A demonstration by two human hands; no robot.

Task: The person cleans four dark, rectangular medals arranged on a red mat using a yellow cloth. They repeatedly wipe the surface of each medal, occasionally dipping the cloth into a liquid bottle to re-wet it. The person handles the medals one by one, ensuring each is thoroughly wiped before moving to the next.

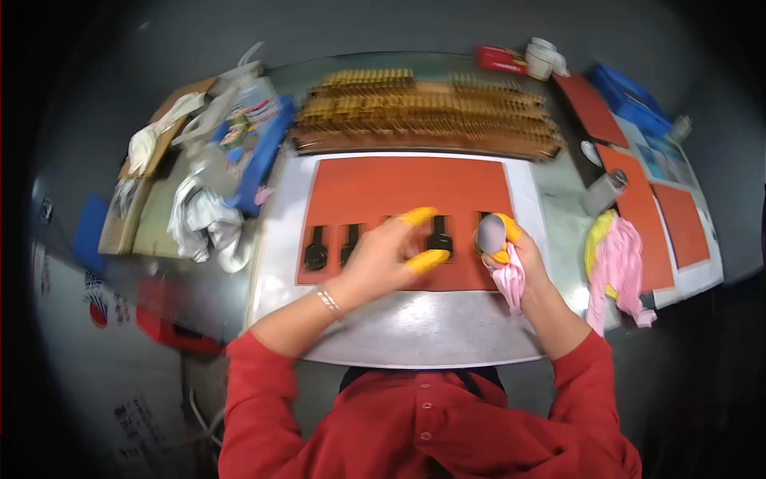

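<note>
My left hand reaches over the orange mat, its thumb and forefinger in yellow finger covers and spread apart. Just right of those fingertips lies a small black part with a narrow stem and wider lower end. Similar black parts lie in the same row, one partly behind my left hand. In my right hand, yellow-covered fingers are closed round an object with a round grey face. A pink cloth hangs from that same grip. Motion blur hides finer detail.
Racks of upright brass-coloured pieces line the back. On the left are a blue tray with bottles and white cloths. Pink and yellow cloths, a small bottle and a blue bin occupy the right.
</note>
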